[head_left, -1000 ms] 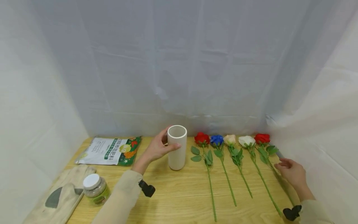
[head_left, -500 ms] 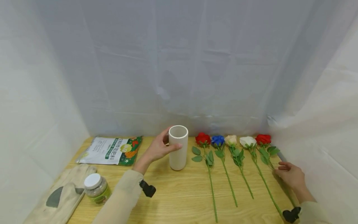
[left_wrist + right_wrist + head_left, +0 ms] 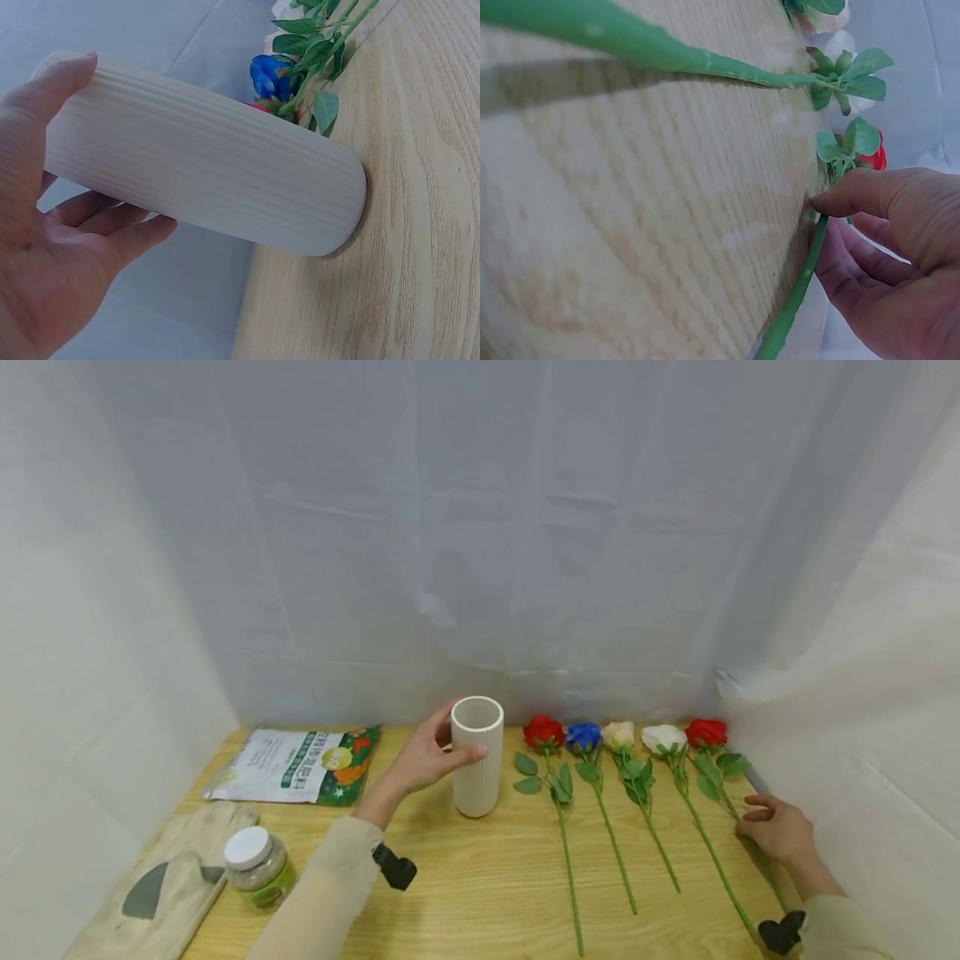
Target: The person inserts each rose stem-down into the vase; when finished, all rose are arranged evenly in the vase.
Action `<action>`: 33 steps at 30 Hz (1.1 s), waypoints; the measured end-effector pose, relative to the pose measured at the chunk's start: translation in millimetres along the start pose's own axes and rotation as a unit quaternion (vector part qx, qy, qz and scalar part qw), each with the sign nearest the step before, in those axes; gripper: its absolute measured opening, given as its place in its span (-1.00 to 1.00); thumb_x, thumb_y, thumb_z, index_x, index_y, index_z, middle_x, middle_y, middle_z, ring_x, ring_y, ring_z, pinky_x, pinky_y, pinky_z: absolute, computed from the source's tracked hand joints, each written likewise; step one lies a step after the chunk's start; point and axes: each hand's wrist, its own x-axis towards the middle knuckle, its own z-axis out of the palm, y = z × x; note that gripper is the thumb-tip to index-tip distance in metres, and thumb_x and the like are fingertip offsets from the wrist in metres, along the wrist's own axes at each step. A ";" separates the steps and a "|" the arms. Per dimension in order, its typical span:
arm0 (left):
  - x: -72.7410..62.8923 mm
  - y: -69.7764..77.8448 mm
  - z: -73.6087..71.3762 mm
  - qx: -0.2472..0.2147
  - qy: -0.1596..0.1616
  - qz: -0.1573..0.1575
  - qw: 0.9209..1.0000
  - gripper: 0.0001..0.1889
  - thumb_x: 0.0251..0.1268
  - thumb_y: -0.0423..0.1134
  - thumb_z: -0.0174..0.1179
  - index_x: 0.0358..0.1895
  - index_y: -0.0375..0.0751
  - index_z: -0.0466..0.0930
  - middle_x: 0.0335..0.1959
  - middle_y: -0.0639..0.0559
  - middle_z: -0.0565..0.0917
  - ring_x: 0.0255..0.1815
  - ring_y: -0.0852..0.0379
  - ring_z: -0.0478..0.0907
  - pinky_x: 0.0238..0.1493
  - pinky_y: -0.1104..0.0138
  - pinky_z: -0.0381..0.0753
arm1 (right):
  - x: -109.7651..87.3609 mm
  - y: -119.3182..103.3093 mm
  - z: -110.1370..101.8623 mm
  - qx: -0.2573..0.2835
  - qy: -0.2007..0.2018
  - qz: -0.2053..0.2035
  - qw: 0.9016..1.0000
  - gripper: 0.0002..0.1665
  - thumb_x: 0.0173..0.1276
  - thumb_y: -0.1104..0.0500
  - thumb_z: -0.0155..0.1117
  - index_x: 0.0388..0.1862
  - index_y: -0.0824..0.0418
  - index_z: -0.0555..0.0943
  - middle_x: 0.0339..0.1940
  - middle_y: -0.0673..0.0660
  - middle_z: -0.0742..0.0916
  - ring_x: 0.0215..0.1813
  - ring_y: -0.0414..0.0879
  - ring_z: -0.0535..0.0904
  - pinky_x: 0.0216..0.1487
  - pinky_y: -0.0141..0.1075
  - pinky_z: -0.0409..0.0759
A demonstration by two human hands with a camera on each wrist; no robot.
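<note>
A white ribbed vase (image 3: 477, 768) stands upright on the wooden table. My left hand (image 3: 429, 755) grips its upper part, thumb across the front and fingers round the far side; the left wrist view shows the hand (image 3: 67, 217) and the vase (image 3: 202, 157) close up. At the far right lies a red rose (image 3: 706, 732) with a green stem. My right hand (image 3: 780, 831) pinches that stem below the leaves. In the right wrist view, thumb and fingers of the hand (image 3: 900, 240) lie either side of the stem (image 3: 799, 289), and the bloom (image 3: 874, 154) is partly hidden.
Left of the held rose lie a white rose (image 3: 663, 739), a cream rose (image 3: 618, 735), a blue rose (image 3: 583, 737) and another red rose (image 3: 543, 732). A fertilizer bag (image 3: 292, 766), a lidded jar (image 3: 260, 865) and gloves (image 3: 176, 877) lie at left. White sheeting (image 3: 480, 543) encloses the table.
My right hand has moved slightly down and left onto the rose stem, and its fingers have come together on it. The left hand and the vase stay in place.
</note>
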 end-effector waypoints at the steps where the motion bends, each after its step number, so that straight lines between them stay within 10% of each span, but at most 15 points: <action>1: 0.0 -0.6 0.1 -0.001 0.001 -0.001 1.000 -0.18 0.34 -0.33 0.46 0.62 -0.06 0.27 0.43 -0.28 0.55 0.43 -0.27 0.53 0.42 -0.17 0.54 | 0.2 0.3 -0.3 -0.003 -0.002 -0.003 1.000 -0.31 0.36 0.15 0.40 0.30 0.58 0.51 -0.22 0.26 0.85 -0.27 -0.12 0.68 -0.11 -0.10 0.64; 16: -1.1 0.3 -0.3 0.007 0.002 -0.001 1.000 -0.18 0.34 -0.30 0.47 0.62 -0.05 0.27 0.42 -0.26 0.57 0.41 -0.26 0.55 0.39 -0.15 0.58 | -1.5 -10.7 -11.0 0.005 -0.050 0.008 0.999 -0.42 0.31 0.22 0.28 0.17 0.65 0.58 0.05 0.61 0.70 0.04 0.41 0.66 -0.19 -0.23 0.66; 33: -0.8 -1.1 -0.7 0.006 -0.001 -0.002 1.000 -0.17 0.35 -0.30 0.46 0.63 -0.03 0.26 0.41 -0.25 0.57 0.40 -0.25 0.56 0.39 -0.14 0.58 | -2.9 -61.1 -42.5 0.196 -0.118 0.007 0.973 -0.25 0.66 0.19 0.08 0.53 0.73 0.13 0.47 0.71 0.33 -0.11 -0.50 0.59 0.04 -0.33 0.78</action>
